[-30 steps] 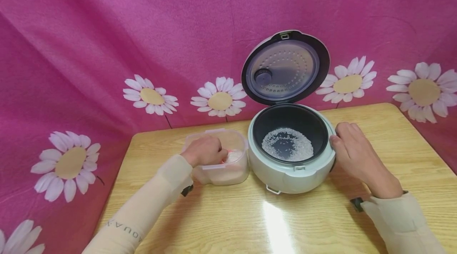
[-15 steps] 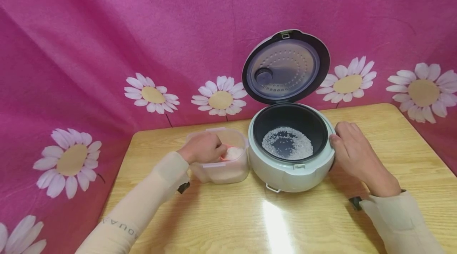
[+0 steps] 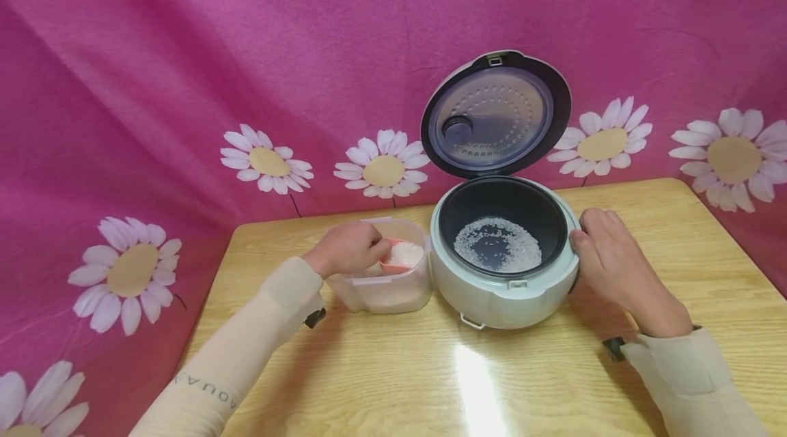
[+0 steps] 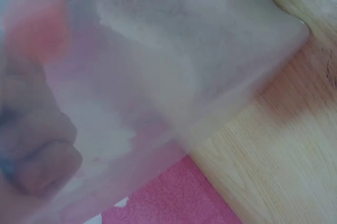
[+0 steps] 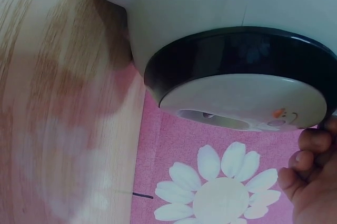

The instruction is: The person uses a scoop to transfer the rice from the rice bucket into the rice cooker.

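Note:
My left hand [image 3: 349,247] grips a red scoop [image 3: 393,268] heaped with white rice, at the mouth of a clear plastic container [image 3: 393,300]. Through the container's hazy wall, the left wrist view shows the curled fingers [image 4: 47,150] and a red blur of the scoop [image 4: 39,32]. Just right of the container stands a pale rice cooker [image 3: 504,307], its lid [image 3: 495,116] raised. White rice [image 3: 522,252] lies in a ring inside its dark inner pot [image 3: 470,201]. My right hand [image 3: 617,266] holds the cooker's right side, thumb at the rim and fingers curled.
Both vessels stand on a wood-grain table [image 3: 381,382], near its back edge. A pink cloth [image 3: 344,34] with printed daisies hangs behind and to the left. The raised lid stands close to the cloth.
My left hand has lifted slightly inside the container, and the rice-filled scoop now shows above the loose rice. The right hand stays on the cooker.

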`<state>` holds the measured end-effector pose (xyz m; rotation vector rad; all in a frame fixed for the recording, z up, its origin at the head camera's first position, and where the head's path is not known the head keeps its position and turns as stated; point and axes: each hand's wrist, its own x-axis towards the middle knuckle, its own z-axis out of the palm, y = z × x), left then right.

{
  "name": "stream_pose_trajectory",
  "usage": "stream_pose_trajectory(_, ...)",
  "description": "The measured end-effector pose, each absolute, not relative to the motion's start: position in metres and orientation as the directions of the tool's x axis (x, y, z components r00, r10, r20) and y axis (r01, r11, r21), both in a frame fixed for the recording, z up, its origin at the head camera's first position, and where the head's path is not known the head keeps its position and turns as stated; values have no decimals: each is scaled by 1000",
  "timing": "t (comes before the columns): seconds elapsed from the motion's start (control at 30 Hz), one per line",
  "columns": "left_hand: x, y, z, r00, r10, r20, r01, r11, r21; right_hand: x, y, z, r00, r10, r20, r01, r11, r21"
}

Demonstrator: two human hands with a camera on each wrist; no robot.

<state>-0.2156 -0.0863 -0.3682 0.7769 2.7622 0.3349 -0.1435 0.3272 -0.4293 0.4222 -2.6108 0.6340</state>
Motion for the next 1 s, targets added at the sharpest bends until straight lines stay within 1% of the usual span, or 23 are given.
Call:
stream_pose_trajectory(0.13, -216, -89, -366, -826, 539, -164, 472, 821, 320, -144, 327, -429, -861, -191, 472, -386, 848, -362)
stream_pose_trajectory(0.37, -215, -97, -364, -820, 557, -129, 476, 791, 385, -143, 327, -429, -870, -186, 457, -375, 850, -370)
stream_pose_trajectory(0.63, -215, -103, -361, -821, 561, -100, 484, 779, 398, -143, 327, -429, -878, -181, 444, -366, 851, -377)
stream_pose_trajectory(1.0, -215, -108, -356, -835, 540, -110, 452, 785, 422, -144, 327, -429, -853, -191, 485, -395, 844, -363)
